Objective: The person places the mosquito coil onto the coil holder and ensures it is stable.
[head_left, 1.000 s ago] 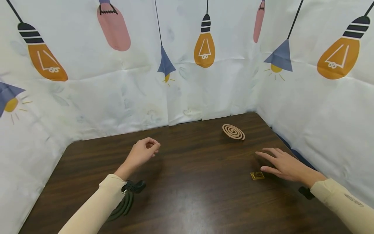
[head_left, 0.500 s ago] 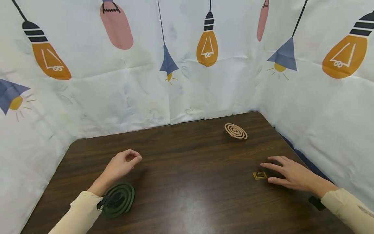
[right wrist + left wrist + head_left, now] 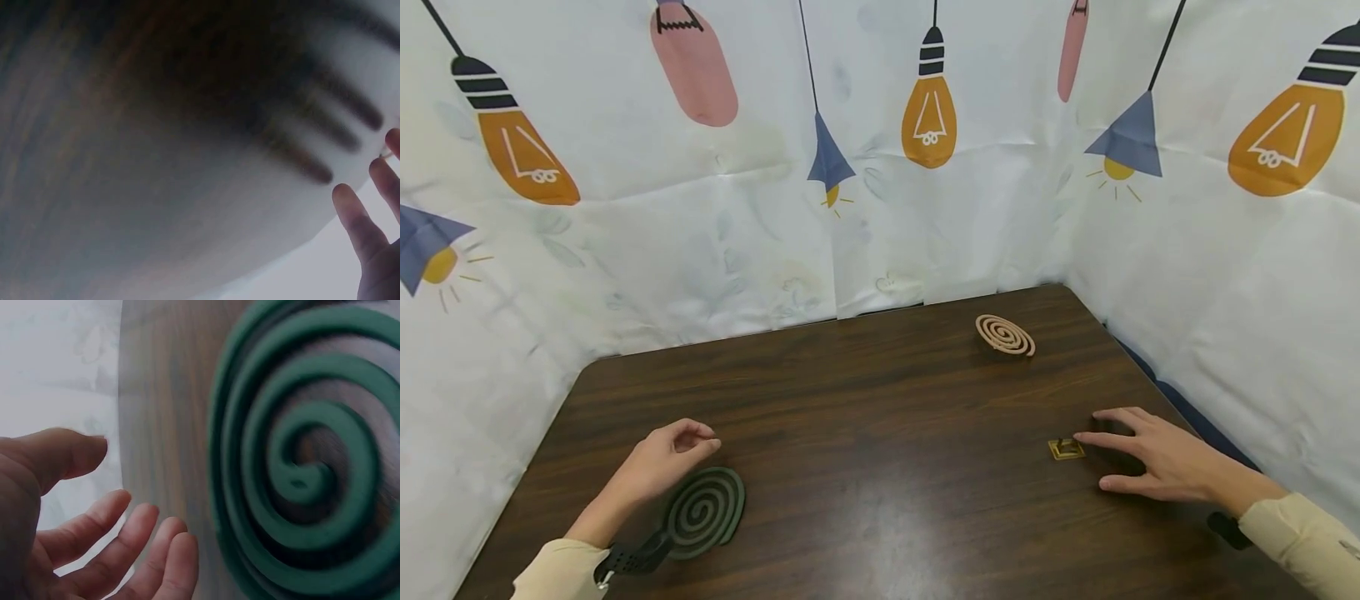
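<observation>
A green mosquito coil (image 3: 706, 510) lies on the table at the left, its spiral showing large in the left wrist view. My left hand (image 3: 662, 462) hovers just beyond it and to its left, thumb and fingers loosely bent and apart, holding nothing. Its wristband overlaps the coil's lower left edge in the head view. At the right, a small gold metal coil stand (image 3: 1066, 449) lies flat with a little upright tab. My right hand (image 3: 1153, 458) is beside it, fingers spread; the index fingertip appears close to the stand. Whether they touch I cannot tell.
A pinkish-tan coil (image 3: 1005, 335) sits near the back right corner of the dark wooden table (image 3: 865, 417), seemingly raised off the surface. A white printed curtain (image 3: 760, 250) hangs along the back and both sides.
My left hand has moved left and towards me, uncovering the green coil. The right hand has shifted slightly right and nearer. Coils and stand stay put on the table.
</observation>
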Available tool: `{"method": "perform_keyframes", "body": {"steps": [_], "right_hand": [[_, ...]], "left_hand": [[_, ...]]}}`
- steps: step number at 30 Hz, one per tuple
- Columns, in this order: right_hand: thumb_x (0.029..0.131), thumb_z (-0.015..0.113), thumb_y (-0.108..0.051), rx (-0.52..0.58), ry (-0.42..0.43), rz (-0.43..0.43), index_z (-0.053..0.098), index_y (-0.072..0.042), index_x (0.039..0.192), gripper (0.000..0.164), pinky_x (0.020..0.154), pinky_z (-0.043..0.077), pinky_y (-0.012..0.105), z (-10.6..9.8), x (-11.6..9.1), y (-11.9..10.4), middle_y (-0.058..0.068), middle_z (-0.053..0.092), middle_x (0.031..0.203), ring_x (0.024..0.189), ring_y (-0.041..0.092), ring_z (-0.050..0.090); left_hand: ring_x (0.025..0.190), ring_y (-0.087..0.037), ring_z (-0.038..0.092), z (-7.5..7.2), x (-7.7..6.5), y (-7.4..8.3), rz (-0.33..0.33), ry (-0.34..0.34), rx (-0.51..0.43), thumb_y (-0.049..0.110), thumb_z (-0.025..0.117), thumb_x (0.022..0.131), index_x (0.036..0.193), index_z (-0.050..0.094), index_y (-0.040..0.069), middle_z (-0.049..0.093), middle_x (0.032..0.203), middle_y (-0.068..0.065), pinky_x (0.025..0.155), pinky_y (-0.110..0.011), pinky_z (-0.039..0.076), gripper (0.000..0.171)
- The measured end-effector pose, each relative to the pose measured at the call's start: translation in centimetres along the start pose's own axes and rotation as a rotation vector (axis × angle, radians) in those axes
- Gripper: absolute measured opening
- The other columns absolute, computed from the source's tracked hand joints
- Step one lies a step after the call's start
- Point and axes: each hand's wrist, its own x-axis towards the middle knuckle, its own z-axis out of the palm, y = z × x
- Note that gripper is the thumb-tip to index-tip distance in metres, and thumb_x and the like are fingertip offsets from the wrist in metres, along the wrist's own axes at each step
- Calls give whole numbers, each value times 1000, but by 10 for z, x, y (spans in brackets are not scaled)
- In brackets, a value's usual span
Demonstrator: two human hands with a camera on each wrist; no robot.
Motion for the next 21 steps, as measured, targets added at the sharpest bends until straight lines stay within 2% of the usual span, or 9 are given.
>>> {"method": "perform_keyframes", "body": {"steps": [5, 14, 21], "right_hand": [[86, 75, -63, -3, 8, -19, 57, -48, 142, 61, 87, 57, 54, 3, 1, -1, 5, 60, 141, 124, 31, 59], [87, 74, -62, -13, 10, -35, 58, -50, 141, 58, 90, 56, 59, 7, 6, -2, 5, 60, 142, 128, 32, 54], [88, 74, -60, -24, 25, -54, 58, -48, 142, 57, 89, 56, 58, 8, 12, -2, 7, 60, 142, 128, 32, 54]], "left_hand": [[114, -35, 70, 3, -6, -13, -23, -26, 15, 46, 63, 102, 130, 61, 2, 71, 122, -13, 88, -51, 59, 52], [110, -34, 69, 2, -16, -34, -84, -31, 36, 49, 68, 98, 132, 59, -1, 68, 125, -20, 83, -49, 59, 60], [101, -25, 70, 4, -21, -40, -80, -60, 10, 46, 77, 92, 130, 59, -2, 68, 121, -17, 78, -43, 60, 64]]}}
